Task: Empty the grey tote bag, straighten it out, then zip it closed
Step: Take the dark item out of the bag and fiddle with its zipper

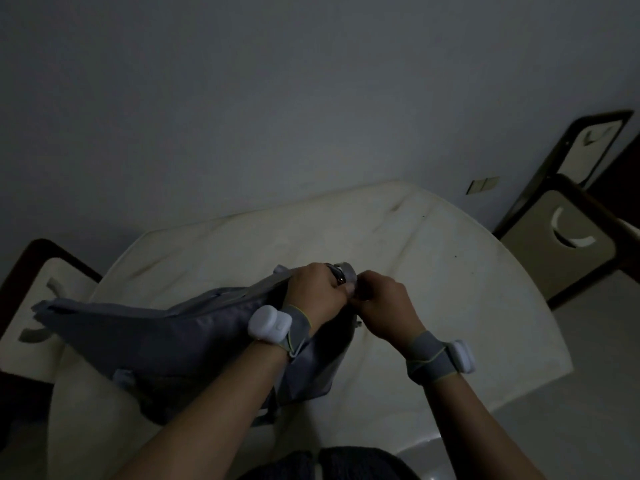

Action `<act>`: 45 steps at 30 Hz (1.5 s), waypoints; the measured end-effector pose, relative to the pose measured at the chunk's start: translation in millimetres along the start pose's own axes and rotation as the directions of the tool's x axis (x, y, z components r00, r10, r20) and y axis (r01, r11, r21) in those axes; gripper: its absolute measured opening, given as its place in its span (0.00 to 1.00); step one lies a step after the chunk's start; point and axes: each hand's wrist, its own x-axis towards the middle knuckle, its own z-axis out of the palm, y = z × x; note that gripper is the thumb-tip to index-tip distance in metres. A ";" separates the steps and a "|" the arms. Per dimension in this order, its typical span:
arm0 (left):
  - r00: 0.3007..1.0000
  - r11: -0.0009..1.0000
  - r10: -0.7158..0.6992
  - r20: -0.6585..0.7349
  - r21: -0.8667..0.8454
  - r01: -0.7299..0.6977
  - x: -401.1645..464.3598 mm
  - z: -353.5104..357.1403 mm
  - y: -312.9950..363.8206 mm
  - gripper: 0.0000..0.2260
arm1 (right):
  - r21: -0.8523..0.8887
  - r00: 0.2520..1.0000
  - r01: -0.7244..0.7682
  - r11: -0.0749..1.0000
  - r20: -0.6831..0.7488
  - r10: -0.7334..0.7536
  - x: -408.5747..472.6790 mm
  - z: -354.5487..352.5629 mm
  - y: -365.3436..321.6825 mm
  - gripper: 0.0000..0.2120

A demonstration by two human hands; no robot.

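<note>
The grey tote bag (166, 337) lies on its side on a white round table (450, 278), its body stretching to the left over the table's edge. My left hand (317, 292) grips the bag's top end near a grey strap loop (346, 271). My right hand (384, 304) pinches the same end right beside it, fingers closed on the fabric or a small part I cannot make out. Both wrists wear grey bands with white sensor pods. The scene is dim and the bag's opening is hidden by my hands.
A dark-framed chair (38, 306) with a pale seat stands at the left under the bag's end. Two more chairs (561, 237) stand at the right by the wall. A plain wall fills the background.
</note>
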 end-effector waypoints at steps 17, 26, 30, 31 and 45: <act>0.961 0.977 0.204 -0.185 0.101 -0.188 -12.8 22.3 -16.3 0.02 | 0.297 0.989 -0.147 0.944 0.041 0.141 0.3 8.9 -13.4 0.11; 0.949 0.961 0.218 -0.230 0.220 -0.167 -11.5 25.3 -24.7 0.11 | 0.304 0.993 -0.119 0.945 0.015 0.120 -0.4 21.8 -24.7 0.18; 0.930 0.806 0.337 -0.146 0.555 -0.205 -15.9 -5.2 -6.9 0.09 | 0.292 0.993 -0.098 0.952 -0.035 0.113 1.5 24.7 -23.4 0.10; 0.949 0.816 0.302 -0.094 0.541 -0.206 -19.3 -16.1 2.9 0.05 | 0.325 0.993 -0.097 0.941 -0.036 0.115 1.9 24.6 -23.6 0.10; 0.993 0.981 -0.115 -0.043 0.155 0.120 -3.0 -29.3 5.0 0.14 | 0.568 0.957 -0.289 0.771 0.165 0.238 8.7 22.9 -28.7 0.21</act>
